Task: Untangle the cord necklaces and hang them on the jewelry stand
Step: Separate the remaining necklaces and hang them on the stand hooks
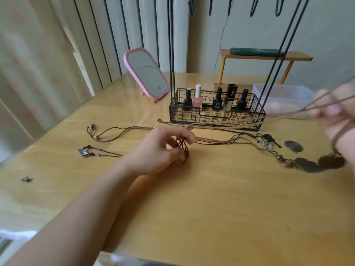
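Note:
Several brown cord necklaces [215, 140] lie tangled across the wooden table [211, 198]. My left hand [161, 148] rests on the table, fingers curled onto a round woven pendant [182, 150] and the cords beside it. At the right edge my right hand [336, 116], blurred, is raised and pinches a brown cord [288, 112] that stretches taut back toward the tangle. Leaf-shaped metal pendants [315, 164] lie below that hand. The black wire jewelry stand [217, 114] rises behind, with hooks [253, 6] at the top of the view.
Nail polish bottles [197, 98] stand in the stand's basket. A pink mirror [146, 73] is at the back left, a clear plastic box [284, 96] and a small wooden shelf [267, 56] at the back right. Loose pendants [84, 151] lie on the left; a small charm [26, 179] lies near the edge.

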Motion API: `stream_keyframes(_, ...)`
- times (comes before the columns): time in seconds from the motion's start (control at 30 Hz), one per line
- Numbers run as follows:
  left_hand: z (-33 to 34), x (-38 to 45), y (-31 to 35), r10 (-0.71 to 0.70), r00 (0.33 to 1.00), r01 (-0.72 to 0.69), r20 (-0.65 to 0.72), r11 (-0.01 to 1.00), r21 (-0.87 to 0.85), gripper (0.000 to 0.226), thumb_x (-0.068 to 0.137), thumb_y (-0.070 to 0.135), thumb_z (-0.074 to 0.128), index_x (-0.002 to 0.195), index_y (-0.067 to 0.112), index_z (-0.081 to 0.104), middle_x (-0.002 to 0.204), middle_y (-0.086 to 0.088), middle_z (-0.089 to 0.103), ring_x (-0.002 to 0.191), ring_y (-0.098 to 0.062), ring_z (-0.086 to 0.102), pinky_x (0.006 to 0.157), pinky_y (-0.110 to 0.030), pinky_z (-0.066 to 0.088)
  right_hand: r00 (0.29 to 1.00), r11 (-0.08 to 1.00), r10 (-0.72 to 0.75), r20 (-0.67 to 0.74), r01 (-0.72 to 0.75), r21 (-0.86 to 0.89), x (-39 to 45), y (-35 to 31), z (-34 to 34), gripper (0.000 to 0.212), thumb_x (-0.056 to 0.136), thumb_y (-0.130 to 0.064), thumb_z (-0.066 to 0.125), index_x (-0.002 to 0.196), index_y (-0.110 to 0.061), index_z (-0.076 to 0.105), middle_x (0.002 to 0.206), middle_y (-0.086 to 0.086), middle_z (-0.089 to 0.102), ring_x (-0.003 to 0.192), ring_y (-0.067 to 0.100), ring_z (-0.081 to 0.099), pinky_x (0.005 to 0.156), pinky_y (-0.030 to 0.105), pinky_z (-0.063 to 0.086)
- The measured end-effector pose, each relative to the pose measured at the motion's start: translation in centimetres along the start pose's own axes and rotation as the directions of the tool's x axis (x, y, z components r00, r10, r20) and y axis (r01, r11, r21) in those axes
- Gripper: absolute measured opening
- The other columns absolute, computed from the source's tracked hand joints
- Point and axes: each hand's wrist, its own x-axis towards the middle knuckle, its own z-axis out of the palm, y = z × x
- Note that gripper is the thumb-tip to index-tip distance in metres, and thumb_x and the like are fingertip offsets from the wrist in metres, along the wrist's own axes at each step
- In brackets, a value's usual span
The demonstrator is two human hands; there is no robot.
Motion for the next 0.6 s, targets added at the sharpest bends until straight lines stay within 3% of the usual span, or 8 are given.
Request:
stream_keyframes(0.1,-0.4,-0.1,0.0,-0.056,0.998,0.054,0.0,0.969,-0.24,0.035,0.088,-0.024,0.04,0.096,0.006,0.057,0.089,-0.01,0.071,0.066,-0.018,0.06,0.051,-0.013,0.042,0.984,0.914,0.149,0.097,-0.1,-0.394,-0.8,-0.2,0.0,0.059,0.085,-0.062,0.056,0.047,-0.017,0.046,0.052,0.025,0.026,0.032,0.011,0.025,0.039,0.016,0.029)
stream_keyframes(0.2,-0.4,0.1,-0.2,-0.076,0.997,0.072,-0.003,0.957,-0.283,0.034,0.093,-0.02,0.039,0.098,0.013,0.047,0.095,-0.013,0.071,0.063,-0.024,0.049,0.045,-0.016,0.035,0.848,0.27,0.513,0.136,-0.008,-0.963,-1.8,1.4,2.9,0.076,0.063,-0.092,0.042,0.063,-0.02,0.062,0.044,-0.004,0.033,0.038,0.009,0.031,0.041,0.019,0.029)
stream_keyframes(0.23,-0.4,0.1,-0.2,-0.089,0.996,0.087,0.007,0.946,-0.312,0.034,0.094,-0.018,0.039,0.102,0.015,0.045,0.093,-0.011,0.07,0.062,-0.024,0.046,0.045,-0.018,0.036,0.803,0.055,0.59,0.087,0.068,-0.996,-2.1,2.0,3.8,0.075,0.064,-0.095,0.036,0.068,-0.026,0.066,0.046,-0.006,0.041,0.041,0.006,0.037,0.046,0.02,0.032)
stream_keyframes(0.3,-0.4,0.0,-0.1,-0.083,0.996,0.085,0.023,0.931,-0.354,0.038,0.096,-0.016,0.039,0.113,0.018,0.044,0.091,-0.011,0.068,0.061,-0.023,0.047,0.051,-0.027,0.04,0.826,-0.123,0.564,0.018,0.105,-0.987,-2.4,2.9,5.0,0.067,0.068,-0.088,0.034,0.075,-0.031,0.069,0.06,-0.013,0.058,0.055,0.0,0.051,0.054,0.022,0.041)
stream_keyframes(0.37,-0.3,-0.1,0.0,-0.04,0.999,0.047,0.028,0.934,-0.355,0.047,0.095,-0.016,0.04,0.125,0.02,0.043,0.092,-0.019,0.066,0.064,-0.02,0.049,0.058,-0.033,0.04,0.926,-0.134,0.374,0.051,0.109,-0.985,-2.6,3.8,6.1,0.058,0.075,-0.081,0.039,0.108,-0.04,0.064,0.097,-0.019,0.062,0.09,0.0,0.058,0.075,0.026,0.05)
stream_keyframes(0.43,-0.2,-0.2,0.2,0.005,0.999,0.014,0.051,0.934,-0.358,0.053,0.094,-0.013,0.042,0.135,0.02,0.041,0.09,-0.023,0.063,0.069,-0.015,0.055,0.061,-0.03,0.043,0.961,0.026,0.235,0.143,0.141,-0.99,-2.4,5.3,7.3,0.076,0.077,-0.074,0.05,0.144,-0.041,0.036,0.129,-0.023,0.047,0.121,0.002,0.044,0.1,0.033,0.044)
stream_keyframes(0.53,-0.2,-0.2,0.3,0.03,0.994,0.009,0.103,0.931,-0.365,0.062,0.09,-0.01,0.046,0.143,0.02,0.038,0.088,-0.014,0.062,0.079,-0.014,0.06,0.063,-0.022,0.045,0.942,0.408,0.29,0.169,0.037,-0.912,-2.4,7.2,9.5,0.084,0.078,-0.054,0.072,0.149,-0.043,0.029,0.121,-0.026,0.054,0.112,0.002,0.051,0.1,0.032,0.044)
stream_keyframes(0.6,-0.2,-0.3,0.3,0.013,0.996,0.017,0.086,0.94,-0.34,0.062,0.091,-0.013,0.046,0.142,0.022,0.041,0.089,-0.013,0.065,0.075,-0.012,0.06,0.06,-0.021,0.044,0.937,0.403,0.249,0.245,0.13,-0.906,-2.1,8.3,9.2,0.041,0.086,-0.036,0.072,0.124,-0.043,0.059,0.087,-0.014,0.067,0.082,0.004,0.06,0.079,0.028,0.05)
